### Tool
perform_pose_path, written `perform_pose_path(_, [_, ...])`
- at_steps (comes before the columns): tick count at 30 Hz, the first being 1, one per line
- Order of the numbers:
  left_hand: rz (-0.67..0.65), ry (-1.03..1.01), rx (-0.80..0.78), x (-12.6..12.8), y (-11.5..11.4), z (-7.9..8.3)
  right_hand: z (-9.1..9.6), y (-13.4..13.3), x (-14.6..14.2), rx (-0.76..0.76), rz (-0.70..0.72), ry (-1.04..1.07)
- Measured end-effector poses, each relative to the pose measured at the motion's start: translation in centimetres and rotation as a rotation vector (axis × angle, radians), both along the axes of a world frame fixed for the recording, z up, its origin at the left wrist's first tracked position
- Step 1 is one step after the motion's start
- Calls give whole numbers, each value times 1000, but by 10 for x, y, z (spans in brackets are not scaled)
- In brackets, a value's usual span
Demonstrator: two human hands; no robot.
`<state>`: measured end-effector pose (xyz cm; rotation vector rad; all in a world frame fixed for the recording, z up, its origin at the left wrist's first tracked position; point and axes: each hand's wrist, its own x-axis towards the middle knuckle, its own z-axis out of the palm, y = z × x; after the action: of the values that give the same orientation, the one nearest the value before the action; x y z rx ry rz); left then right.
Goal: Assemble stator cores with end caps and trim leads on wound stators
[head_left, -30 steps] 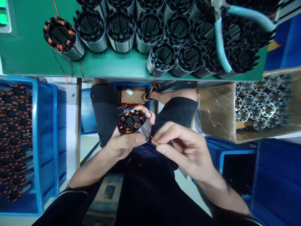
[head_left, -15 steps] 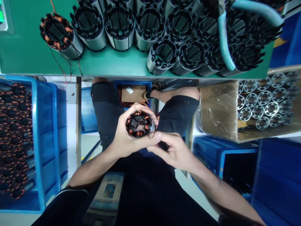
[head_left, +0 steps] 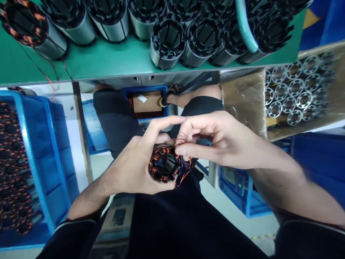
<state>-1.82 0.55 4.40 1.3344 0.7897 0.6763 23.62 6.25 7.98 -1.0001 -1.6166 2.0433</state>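
A wound motor stator (head_left: pixel 155 169) with copper coils round its black slotted end is held over my lap. My left hand (head_left: pixel 140 158) wraps round its side, thumb below and index finger arched above. On the stator's right, my right hand (head_left: pixel 212 140) pinches thin copper wires (head_left: pixel 184 174) between thumb and fingers. Several wire ends stick up past those fingertips, and a loop hangs below them. The stator's far end is hidden from view.
Rows of stators without copper (head_left: pixel 167 45) stand on the green bench (head_left: pixel 113 57), with one wound stator (head_left: pixel 51 43) at left. A blue bin (head_left: pixel 29 140) holds many wound ones. To the right are a carton (head_left: pixel 242 97) of metal cores and a blue crate (head_left: pixel 234 183).
My right hand has risen and moved right, and now pinches the wires beside the stator. The stator sits lower and slightly right in view, and the whole view has shifted.
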Motion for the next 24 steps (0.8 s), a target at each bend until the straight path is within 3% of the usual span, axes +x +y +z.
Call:
perform_pose_path(2, [11, -2, 101, 0, -2, -5, 0, -2, -2, 36, -21, 3])
perform_pose_path(7, [271, -88, 490, 5, -10, -26, -17, -8, 11, 62, -135, -18])
perform_pose_path(10, [356, -88, 549, 10, -11, -32, -25, -10, 27, 124, -174, -115])
perform_pose_path(12, [414, -82, 529, 11, -9, -32, -22, -13, 38, 232, -252, -247])
perform_pose_path(15, [502, -28, 524, 13, -6, -26, -5, -25, 46, 583, -399, -437])
perform_pose_path(17, [531, 20, 523, 14, -5, -20, 7, -36, 42, 875, -322, -413])
perform_pose_path(19, [549, 36, 519, 16, -4, -13, 15, -46, 30, 1074, -101, -348])
perform_pose_path(21, [541, 56, 504, 17, -4, -9, 17, -53, 17, 1147, 41, -333])
perform_pose_path(24, [501, 104, 471, 15, -5, -7, 12, -54, 4, 1079, 46, -365])
